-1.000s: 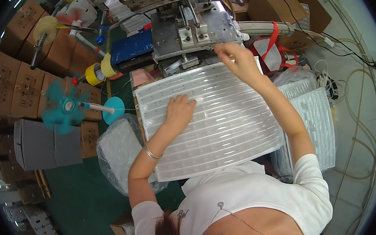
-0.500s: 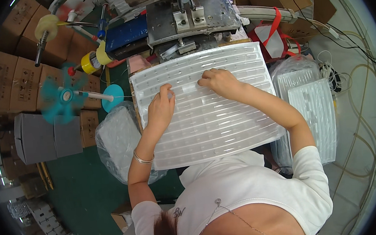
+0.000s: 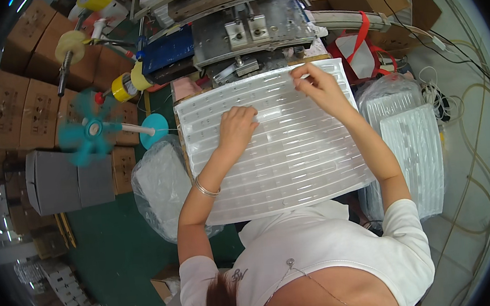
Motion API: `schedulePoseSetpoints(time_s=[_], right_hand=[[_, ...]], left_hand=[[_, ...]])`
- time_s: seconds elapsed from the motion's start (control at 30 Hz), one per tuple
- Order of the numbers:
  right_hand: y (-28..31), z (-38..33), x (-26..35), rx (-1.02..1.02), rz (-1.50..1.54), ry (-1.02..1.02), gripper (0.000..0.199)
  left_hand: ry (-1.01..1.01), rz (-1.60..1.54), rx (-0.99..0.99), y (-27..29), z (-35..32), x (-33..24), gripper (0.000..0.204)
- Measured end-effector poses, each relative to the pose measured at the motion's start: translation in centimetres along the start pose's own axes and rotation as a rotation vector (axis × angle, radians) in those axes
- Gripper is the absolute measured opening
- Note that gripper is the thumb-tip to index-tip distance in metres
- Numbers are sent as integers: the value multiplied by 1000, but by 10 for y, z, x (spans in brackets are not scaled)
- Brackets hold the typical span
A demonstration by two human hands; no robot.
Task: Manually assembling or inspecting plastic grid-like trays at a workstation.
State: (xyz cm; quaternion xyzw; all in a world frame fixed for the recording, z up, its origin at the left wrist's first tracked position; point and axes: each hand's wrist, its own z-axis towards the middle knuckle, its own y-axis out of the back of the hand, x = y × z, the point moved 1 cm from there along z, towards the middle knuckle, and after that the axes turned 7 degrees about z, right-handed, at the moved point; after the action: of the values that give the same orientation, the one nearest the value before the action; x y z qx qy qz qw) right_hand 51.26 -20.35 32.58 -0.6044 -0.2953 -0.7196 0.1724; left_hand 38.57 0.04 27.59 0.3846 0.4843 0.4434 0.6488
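Note:
A large clear ribbed plastic tray (image 3: 280,156) lies across the bench in front of me. My left hand (image 3: 237,127) rests with curled fingers on the tray's upper left part, a thin bracelet on the wrist. My right hand (image 3: 320,85) is near the tray's far edge, its fingertips pinching at something small on a row there; what it is I cannot tell. Just beyond the tray stands a grey metal machine (image 3: 246,33).
A stack of similar clear trays (image 3: 412,161) sits to the right, some in plastic wrap. A bagged bundle (image 3: 160,186) lies at the left. A teal fan (image 3: 89,134), tape rolls (image 3: 125,85) and cardboard boxes (image 3: 13,103) are on the left. Cables (image 3: 462,105) run along the floor at right.
My right hand went from the tray's far edge to its middle and back out to the far edge. My left hand slid a little up and right on the tray.

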Motion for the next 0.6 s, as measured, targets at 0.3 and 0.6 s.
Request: schedulePoseSetpoints(time_s=[0.3, 0.6], right_hand=[[47, -14, 12, -458, -169, 436, 27], [20, 1, 12, -387, -6, 238, 25]], left_hand=[[79, -107, -113, 38, -7, 2, 33], [239, 28, -528, 58, 52, -13, 39]])
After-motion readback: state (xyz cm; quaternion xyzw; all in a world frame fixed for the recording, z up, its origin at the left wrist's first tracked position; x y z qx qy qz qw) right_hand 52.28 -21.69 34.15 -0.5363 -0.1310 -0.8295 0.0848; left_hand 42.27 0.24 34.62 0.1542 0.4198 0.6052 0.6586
